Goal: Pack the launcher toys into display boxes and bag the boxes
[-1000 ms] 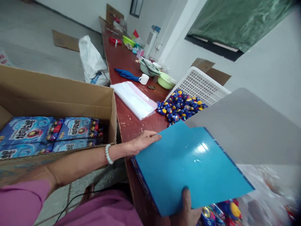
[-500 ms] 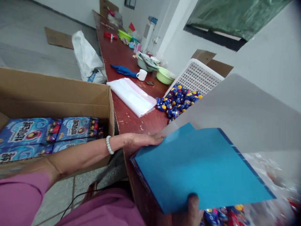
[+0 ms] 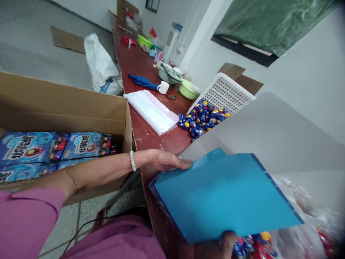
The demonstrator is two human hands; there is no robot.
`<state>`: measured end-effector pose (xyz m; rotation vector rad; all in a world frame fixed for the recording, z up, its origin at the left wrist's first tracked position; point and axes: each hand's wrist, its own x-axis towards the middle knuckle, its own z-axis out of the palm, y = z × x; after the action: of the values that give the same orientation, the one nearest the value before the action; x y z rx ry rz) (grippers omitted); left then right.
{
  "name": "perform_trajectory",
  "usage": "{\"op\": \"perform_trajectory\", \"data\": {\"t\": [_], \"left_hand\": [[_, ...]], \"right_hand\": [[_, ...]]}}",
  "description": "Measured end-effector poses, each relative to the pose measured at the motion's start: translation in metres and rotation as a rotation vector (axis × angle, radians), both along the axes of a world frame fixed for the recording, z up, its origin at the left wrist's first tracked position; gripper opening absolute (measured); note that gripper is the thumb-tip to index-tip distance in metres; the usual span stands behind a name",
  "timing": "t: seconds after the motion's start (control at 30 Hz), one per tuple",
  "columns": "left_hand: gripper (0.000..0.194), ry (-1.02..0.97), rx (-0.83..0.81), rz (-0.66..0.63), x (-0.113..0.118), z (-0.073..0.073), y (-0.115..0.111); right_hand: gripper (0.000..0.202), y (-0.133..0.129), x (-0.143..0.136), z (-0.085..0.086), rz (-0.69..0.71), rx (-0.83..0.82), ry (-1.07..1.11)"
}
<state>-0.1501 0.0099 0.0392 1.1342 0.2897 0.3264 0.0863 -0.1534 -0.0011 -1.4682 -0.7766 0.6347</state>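
Note:
A blue cardboard box [image 3: 215,198], its plain blue face up and a printed dark side toward me, is tilted over the table's near edge. My left hand [image 3: 167,160], with a pale bead bracelet [image 3: 132,160], is closed at the box's far left edge, thumb on top, other fingers partly hidden. At the near edge, my right hand [image 3: 226,242] grips the same box; most of it is out of sight underneath. Behind the box stands a large translucent plastic sheet [image 3: 275,136].
At left an open carton [image 3: 61,104] holds printed blue boxes [image 3: 31,145]. On the red-brown table [image 3: 145,133] lie folded plastic sheets [image 3: 152,111], a white mug [image 3: 163,87] and a green bowl [image 3: 188,90]. Small wrapped blue pieces [image 3: 202,115] spill from a white basket [image 3: 226,90].
The box has shifted slightly, its right corner moving left. My right hand has slid a little right along the near edge; my left hand stays at the far left edge.

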Motion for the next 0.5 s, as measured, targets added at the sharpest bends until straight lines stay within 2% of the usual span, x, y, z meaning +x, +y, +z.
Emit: {"op": "perform_trajectory", "data": {"t": [0.1,0.23,0.37,0.5], "left_hand": [[0.080,0.096,0.129,0.122,-0.004,-0.005,0.008],[0.079,0.121,0.207,0.200,-0.012,-0.008,0.009],[0.061,0.084,0.237,0.237,-0.012,-0.006,0.005],[0.048,0.038,0.221,0.238,-0.003,0.001,-0.001]], "right_hand": [[0.037,-0.002,-0.009,0.004,0.007,0.001,-0.002],[0.037,-0.004,-0.026,0.009,0.037,0.004,-0.004],[0.037,0.000,-0.040,0.014,0.067,0.013,-0.016],[0.037,-0.006,-0.044,0.026,0.078,0.027,-0.033]]}}
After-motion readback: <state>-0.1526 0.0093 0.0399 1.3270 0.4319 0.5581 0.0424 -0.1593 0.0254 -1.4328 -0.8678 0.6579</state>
